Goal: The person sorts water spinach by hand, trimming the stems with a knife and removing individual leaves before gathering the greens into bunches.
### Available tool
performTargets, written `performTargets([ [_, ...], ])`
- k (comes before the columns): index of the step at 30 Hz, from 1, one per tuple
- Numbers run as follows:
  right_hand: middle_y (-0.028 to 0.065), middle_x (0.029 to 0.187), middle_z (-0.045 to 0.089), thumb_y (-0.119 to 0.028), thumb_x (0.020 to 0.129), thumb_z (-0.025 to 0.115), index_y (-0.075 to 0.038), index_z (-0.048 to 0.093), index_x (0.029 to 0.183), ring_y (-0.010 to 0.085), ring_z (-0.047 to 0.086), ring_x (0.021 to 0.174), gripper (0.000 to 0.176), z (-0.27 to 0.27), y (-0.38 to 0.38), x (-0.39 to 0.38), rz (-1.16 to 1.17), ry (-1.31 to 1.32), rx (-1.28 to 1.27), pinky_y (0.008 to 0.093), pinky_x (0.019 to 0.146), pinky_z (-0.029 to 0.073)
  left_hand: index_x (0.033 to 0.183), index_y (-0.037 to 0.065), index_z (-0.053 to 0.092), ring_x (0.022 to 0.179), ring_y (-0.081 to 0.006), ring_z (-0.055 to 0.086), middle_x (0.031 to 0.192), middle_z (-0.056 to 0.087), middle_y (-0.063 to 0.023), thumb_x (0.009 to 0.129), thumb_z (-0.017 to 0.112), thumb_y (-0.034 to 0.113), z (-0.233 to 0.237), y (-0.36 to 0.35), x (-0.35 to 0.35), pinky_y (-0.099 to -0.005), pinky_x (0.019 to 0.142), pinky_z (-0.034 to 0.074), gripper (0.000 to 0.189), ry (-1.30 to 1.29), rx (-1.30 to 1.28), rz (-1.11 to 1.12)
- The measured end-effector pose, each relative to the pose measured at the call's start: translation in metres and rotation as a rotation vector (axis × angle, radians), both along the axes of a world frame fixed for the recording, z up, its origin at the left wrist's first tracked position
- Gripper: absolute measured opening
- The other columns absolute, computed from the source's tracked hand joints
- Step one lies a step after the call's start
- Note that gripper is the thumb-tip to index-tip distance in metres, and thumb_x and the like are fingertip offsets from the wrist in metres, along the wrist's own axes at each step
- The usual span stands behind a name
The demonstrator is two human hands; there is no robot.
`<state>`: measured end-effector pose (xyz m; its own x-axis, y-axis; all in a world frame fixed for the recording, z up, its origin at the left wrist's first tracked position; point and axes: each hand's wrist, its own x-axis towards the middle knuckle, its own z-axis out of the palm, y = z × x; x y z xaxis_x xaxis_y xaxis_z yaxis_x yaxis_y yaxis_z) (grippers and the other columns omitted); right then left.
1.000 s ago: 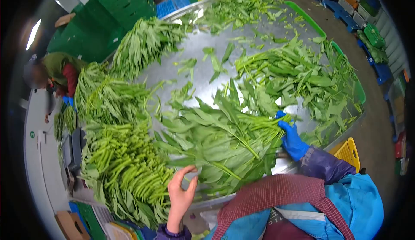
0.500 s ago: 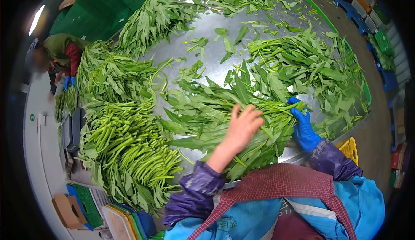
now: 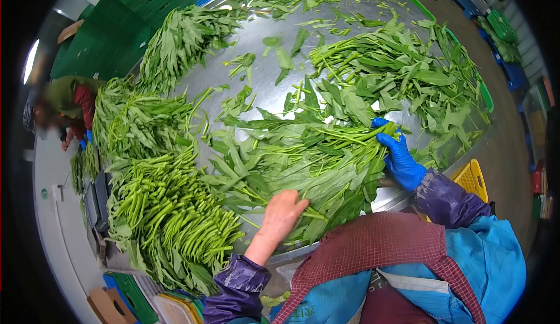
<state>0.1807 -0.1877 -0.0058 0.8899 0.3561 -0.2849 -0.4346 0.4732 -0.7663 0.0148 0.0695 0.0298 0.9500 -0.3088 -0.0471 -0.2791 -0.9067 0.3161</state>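
Observation:
A loose bunch of water spinach (image 3: 326, 155) lies across the metal table in front of me, leaves to the left and stems to the right. My right hand (image 3: 401, 158), in a blue glove, is closed around its stem ends. My bare left hand (image 3: 283, 214) is at the bunch's near lower edge, with its fingers curled together on the greens. A pale stalk sticks out beside those fingers; their tips are partly hidden. Beyond the bunch lies another heap of water spinach (image 3: 402, 67). Stacked bundles (image 3: 175, 207) with cut stem ends are to my left.
The metal table (image 3: 265, 70) carries scattered leaves and more greens at its far end. Another person (image 3: 73, 99) bends over bundles at the left. Green crates (image 3: 116, 26) stand behind. A yellow basket (image 3: 471, 181) is by the table's right corner, and a cardboard box (image 3: 111, 306) lies lower left.
My left hand has moved down and left from the top of the bunch to its near edge, its fingers closing. My right hand keeps its hold on the stems. The view has shifted slightly.

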Motion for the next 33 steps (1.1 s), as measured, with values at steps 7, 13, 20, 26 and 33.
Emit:
performTargets([
  [7, 0.0059, 0.098, 0.056, -0.007, 0.079, 0.058, -0.005, 0.05, 0.109, 0.015, 0.056, 0.087, 0.031, -0.001, 0.001, -0.001, -0.009, -0.052, 0.016, 0.0285, 0.078, 0.048, 0.092, 0.006, 0.053, 0.094, -0.0266, 0.051, 0.105, 0.053, -0.0117, 0.067, 0.055, -0.005, 0.036, -0.004, 0.03, -0.0354, 0.08, 0.04, 0.027, -0.188, -0.404, 0.244],
  [13, 0.0039, 0.102, 0.055, -0.004, 0.077, 0.059, -0.005, 0.051, 0.108, 0.0147, 0.052, 0.096, 0.033, 0.023, 0.01, -0.013, 0.0, -0.052, -0.003, 0.0281, 0.086, 0.042, 0.11, 0.001, 0.042, 0.113, -0.0296, 0.042, 0.119, 0.044, -0.0184, 0.077, 0.054, 0.008, 0.013, -0.083, 0.101, -0.0384, 0.096, 0.032, 0.036, -0.097, -0.797, 0.407],
  [20, 0.0044, 0.101, 0.055, -0.002, 0.074, 0.061, -0.004, 0.048, 0.11, 0.0124, 0.051, 0.097, 0.038, 0.054, 0.024, -0.027, 0.073, -0.137, -0.043, 0.0263, 0.087, 0.041, 0.136, 0.0, 0.006, 0.13, -0.0365, 0.013, 0.139, 0.016, -0.0207, 0.053, 0.078, 0.04, 0.02, -0.094, 0.104, -0.0537, 0.102, 0.011, 0.117, 0.062, -0.277, 0.203],
  [26, 0.0062, 0.12, 0.043, -0.005, 0.069, 0.069, -0.006, 0.035, 0.123, 0.0148, 0.043, 0.11, 0.064, 0.087, 0.031, -0.033, 0.259, -0.286, -0.062, 0.0288, 0.094, 0.036, 0.131, 0.002, 0.028, 0.11, -0.029, 0.046, 0.114, 0.05, -0.0152, 0.055, 0.075, 0.026, 0.024, -0.076, 0.108, -0.0486, 0.103, 0.016, 0.093, -0.109, -0.616, 0.276],
  [33, 0.0078, 0.113, 0.05, -0.019, 0.07, 0.07, -0.009, 0.041, 0.123, 0.0256, 0.048, 0.104, 0.061, 0.052, -0.031, -0.013, 0.694, -0.864, -0.784, 0.04, 0.089, 0.037, 0.135, 0.01, 0.021, 0.094, -0.0225, 0.052, 0.099, 0.053, -0.0072, 0.077, 0.059, 0.024, 0.088, 0.027, 0.077, -0.0387, 0.088, 0.042, 0.071, -0.323, -1.676, 0.514],
])
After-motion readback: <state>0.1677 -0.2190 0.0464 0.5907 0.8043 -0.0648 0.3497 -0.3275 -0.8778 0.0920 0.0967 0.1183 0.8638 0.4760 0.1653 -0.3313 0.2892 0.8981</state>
